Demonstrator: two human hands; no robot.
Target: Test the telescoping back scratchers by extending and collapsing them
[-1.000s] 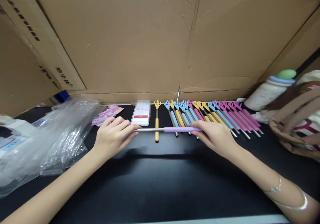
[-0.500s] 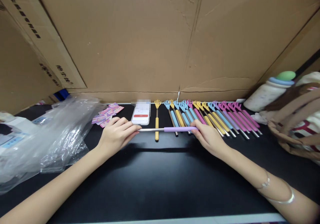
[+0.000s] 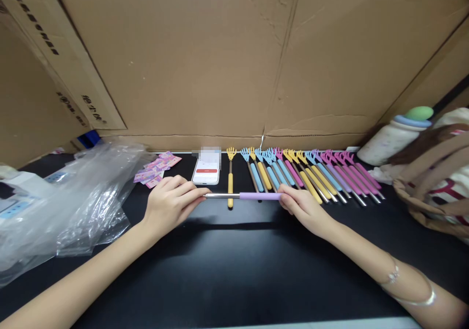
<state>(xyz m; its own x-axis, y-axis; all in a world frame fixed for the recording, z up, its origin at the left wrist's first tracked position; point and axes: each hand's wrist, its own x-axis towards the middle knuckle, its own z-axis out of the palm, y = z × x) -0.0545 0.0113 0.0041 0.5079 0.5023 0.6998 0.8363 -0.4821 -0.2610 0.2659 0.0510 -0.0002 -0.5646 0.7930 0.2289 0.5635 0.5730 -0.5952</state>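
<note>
A back scratcher with a purple grip and a bare metal rod lies level between my two hands, above the black table. My left hand is closed on its metal end, hiding whatever head is there. Around the end of the purple grip, my right hand is closed. Just behind the rod a yellow back scratcher lies by itself, claw pointing away. Right of it stretches a row of back scratchers in blue, yellow, pink and purple, several overlapping.
Clear plastic bags are heaped at the left, beside small pink cards. A phone with a lit screen lies behind my left hand. At the right stand a white bottle and a brown bag. Cardboard walls the back.
The purple back scratcher has dropped slightly in the view, with both hands still on it. My right hand sits slightly lower and further left. The other things have stayed in place.
</note>
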